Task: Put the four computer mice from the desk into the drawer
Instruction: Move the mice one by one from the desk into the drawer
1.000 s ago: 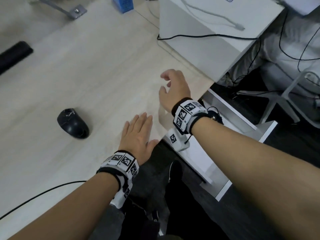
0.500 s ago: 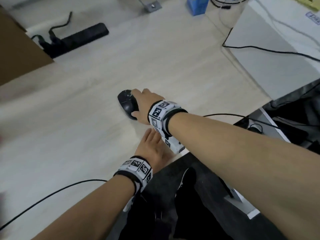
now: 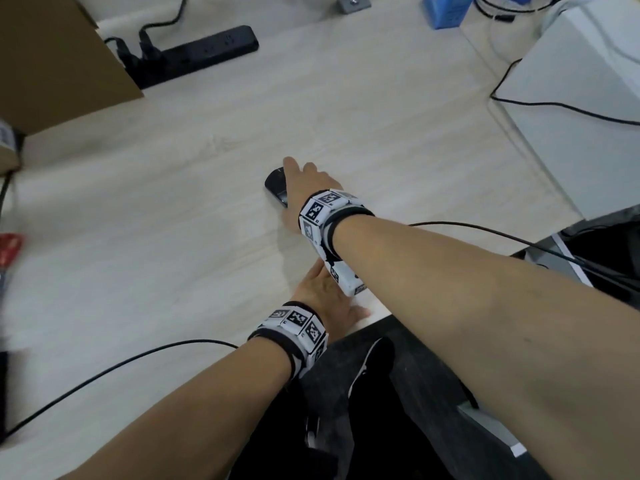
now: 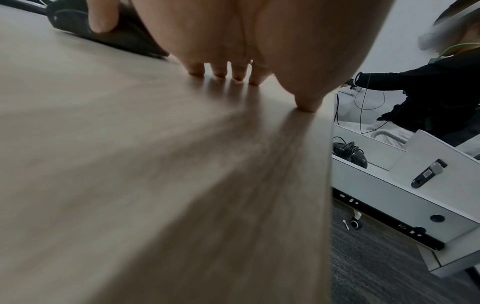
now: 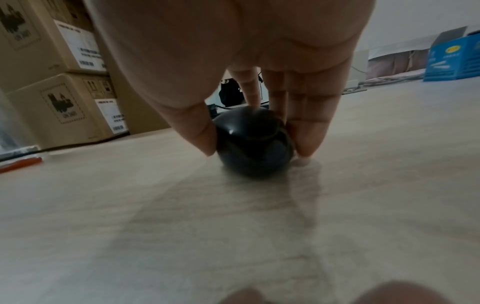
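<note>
A black computer mouse (image 3: 276,188) (image 5: 253,142) lies on the pale wooden desk (image 3: 173,209) near its middle. My right hand (image 3: 306,188) (image 5: 254,135) grips it, thumb on one side and fingers on the other. My left hand (image 3: 325,296) (image 4: 249,72) rests flat on the desk by the front edge, fingers straight, holding nothing. The white drawer (image 4: 363,181) stands pulled out to the right of the desk, and black mice with coiled cables (image 4: 350,152) lie inside it.
A black power strip (image 3: 197,53) and cardboard boxes (image 3: 52,57) (image 5: 59,78) stand at the back left. A blue box (image 3: 446,10) sits at the back, a white unit (image 3: 581,109) at the right. A black cable (image 3: 114,365) crosses the near desk. Another person (image 4: 428,96) works beyond the drawer.
My right hand has travelled from the drawer side leftward across the desk to the mouse and closed round it. The left hand has stayed flat near the desk edge.
</note>
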